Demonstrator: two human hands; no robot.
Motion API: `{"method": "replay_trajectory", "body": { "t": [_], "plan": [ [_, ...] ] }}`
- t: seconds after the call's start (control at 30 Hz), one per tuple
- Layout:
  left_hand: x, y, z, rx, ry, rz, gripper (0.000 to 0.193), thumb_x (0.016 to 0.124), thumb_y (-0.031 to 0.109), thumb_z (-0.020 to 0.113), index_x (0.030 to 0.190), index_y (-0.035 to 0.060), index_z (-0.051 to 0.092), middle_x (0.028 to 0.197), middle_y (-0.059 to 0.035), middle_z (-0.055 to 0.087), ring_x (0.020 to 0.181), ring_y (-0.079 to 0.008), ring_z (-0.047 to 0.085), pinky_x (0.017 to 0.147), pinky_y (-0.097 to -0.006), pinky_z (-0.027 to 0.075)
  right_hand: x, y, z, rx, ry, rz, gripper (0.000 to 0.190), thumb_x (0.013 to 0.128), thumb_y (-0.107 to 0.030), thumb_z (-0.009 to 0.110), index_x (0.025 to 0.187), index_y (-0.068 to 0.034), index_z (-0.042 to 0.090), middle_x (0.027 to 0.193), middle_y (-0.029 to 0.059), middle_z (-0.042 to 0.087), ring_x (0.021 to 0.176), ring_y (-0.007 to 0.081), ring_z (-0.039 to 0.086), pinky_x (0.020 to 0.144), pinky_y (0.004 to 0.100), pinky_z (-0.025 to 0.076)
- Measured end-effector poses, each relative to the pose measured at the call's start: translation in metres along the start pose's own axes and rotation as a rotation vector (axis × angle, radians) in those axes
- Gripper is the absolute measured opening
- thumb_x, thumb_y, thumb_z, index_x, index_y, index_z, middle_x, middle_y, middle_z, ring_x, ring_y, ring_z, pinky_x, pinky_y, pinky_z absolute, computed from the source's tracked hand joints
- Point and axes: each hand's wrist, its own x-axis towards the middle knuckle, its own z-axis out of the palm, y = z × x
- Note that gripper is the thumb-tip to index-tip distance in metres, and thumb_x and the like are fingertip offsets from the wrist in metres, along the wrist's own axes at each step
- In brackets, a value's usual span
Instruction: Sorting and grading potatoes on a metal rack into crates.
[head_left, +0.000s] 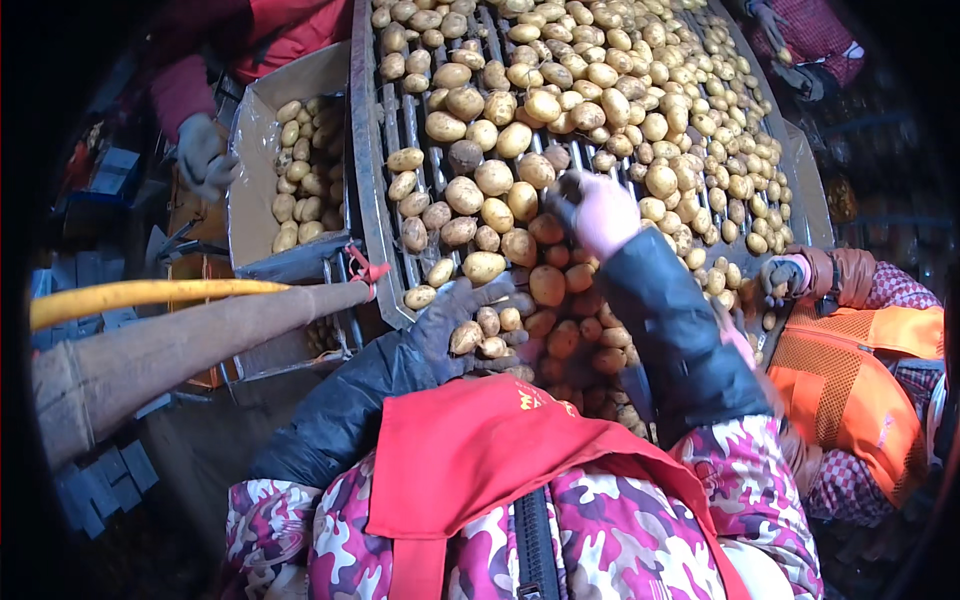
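My left hand (444, 330), in a dark grey glove, is turned palm up at the near left end of a roller conveyor (411, 120). Several small potatoes (466, 337) lie cupped in its fingers. Above the middle of the potato layer reaches my right hand (600, 214), its glove pink at the back and dark at the fingers. Its fingertips point left, close to a brownish potato (536, 171); whether they grip anything is hidden. Below it, shaded potatoes (564, 341) slope down toward my red apron (465, 450).
Left of the conveyor stands a lined cardboard box (259, 150) partly filled with potatoes. A grey tube (202, 341) and a yellow hose (157, 292) jut in from the left. A co-worker in an orange vest (847, 375) works at right; other gloved hands (201, 157) are at the far sides.
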Motion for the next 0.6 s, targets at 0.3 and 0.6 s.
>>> {"method": "replay_trajectory", "body": {
  "t": [0.3,0.6],
  "plan": [
    [-0.031,-0.012,0.001,-0.052,0.102,0.193,0.044,0.100,0.055,0.057,0.123,0.0172,0.064,0.110,-0.0152,0.070,0.099,-0.0411,0.068,0.092,-0.0649,0.055,-0.050,-0.085,0.027,0.369,-0.196,-0.356,0.035,0.092,-0.034,0.070,0.119,-0.012,0.072,0.107,0.0182,0.071,0.101,0.0383,0.070,0.088,0.0473,0.054],
    [-0.097,-0.012,-0.014,0.048,0.194,0.279,0.033,0.103,0.048,0.058,0.106,0.0160,0.064,0.127,-0.0080,0.064,0.120,-0.0380,0.063,0.094,-0.0644,0.055,-0.015,-0.103,0.101,-0.437,-0.376,-0.608,0.028,0.090,-0.019,0.060,0.114,-0.011,0.071,0.118,0.0179,0.068,0.109,0.0387,0.067,0.089,0.0476,0.055]
  ]
}}
